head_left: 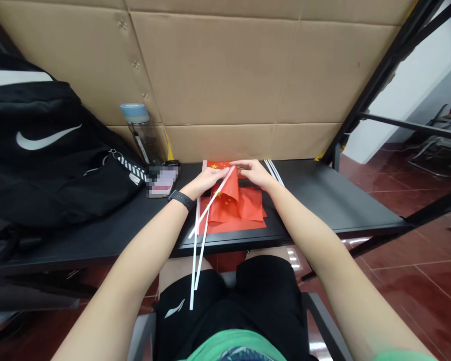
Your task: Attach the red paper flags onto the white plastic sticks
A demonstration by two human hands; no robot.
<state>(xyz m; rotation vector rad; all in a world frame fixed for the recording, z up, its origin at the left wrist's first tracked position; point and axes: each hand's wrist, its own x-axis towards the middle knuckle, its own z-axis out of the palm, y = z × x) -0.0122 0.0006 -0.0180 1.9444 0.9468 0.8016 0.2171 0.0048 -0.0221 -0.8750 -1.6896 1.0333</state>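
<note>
Red flag [229,191], between left grip [206,181], right grip [253,173]

The flat item [162,180] is pixelated beyond identification, the black backpack [40,155] is truncated by the left frame edge, and the far red flag [217,165] is partly hidden.

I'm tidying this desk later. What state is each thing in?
Left hand, touching a flag stick
Right hand, open, palm down
Red flag, raised, creased
Flag pile, lying flat
Loose sticks, lying together
Water bottle, upright, capped
Black backpack, slumped over
</note>
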